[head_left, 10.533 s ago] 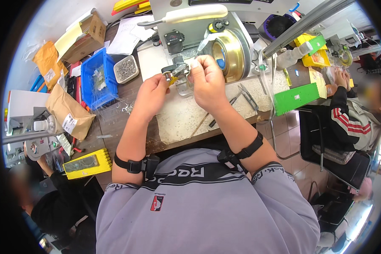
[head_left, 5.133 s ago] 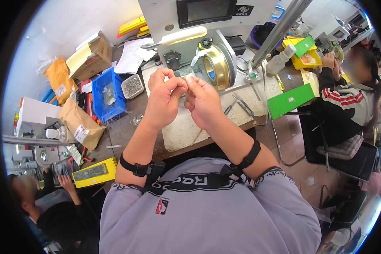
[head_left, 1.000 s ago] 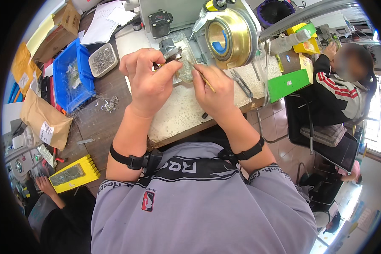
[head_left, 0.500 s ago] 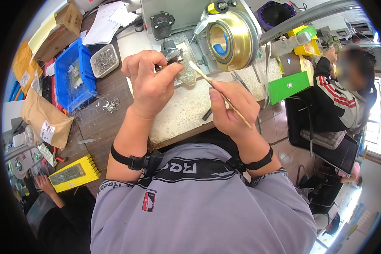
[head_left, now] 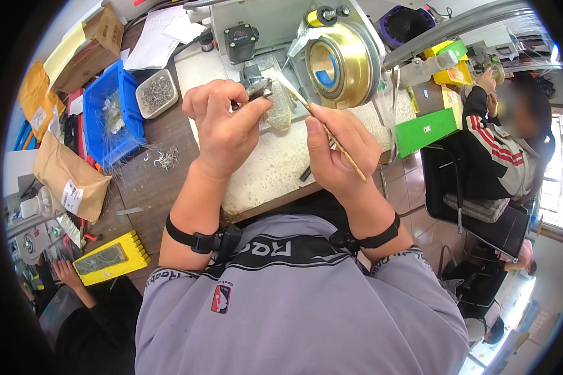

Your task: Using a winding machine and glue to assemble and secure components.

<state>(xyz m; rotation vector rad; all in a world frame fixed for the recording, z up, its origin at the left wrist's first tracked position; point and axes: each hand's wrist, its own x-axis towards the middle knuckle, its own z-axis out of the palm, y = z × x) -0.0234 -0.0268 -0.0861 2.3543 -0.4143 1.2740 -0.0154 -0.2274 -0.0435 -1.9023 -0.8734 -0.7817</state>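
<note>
My right hand [head_left: 344,147] is closed round a thin wooden stick [head_left: 355,167], held slantwise like a pen. Its far end reaches up and left to the metal head [head_left: 261,89] of a small machine on the bench. Close by that head, my left hand [head_left: 226,128] is closed with thumb and forefinger bent together; what lies in its fingers is hidden. Just right of the left fingertips sits a cloudy, see-through block [head_left: 280,112]. A big brass-coloured spool [head_left: 347,84] with a blue piece inside stands right of the machine.
Left on the brown bench lie a blue bin [head_left: 131,106], a white tray of fish hooks [head_left: 158,94], loose hooks [head_left: 166,158] and a paper package [head_left: 69,178]. Nearer is a yellow tray [head_left: 111,257]. A green board [head_left: 426,132] lies right; beyond it sits a co-worker [head_left: 500,150].
The stick's far end has moved up and left, nearer the metal head, with my right hand following slightly. My left hand stays about where it was.
</note>
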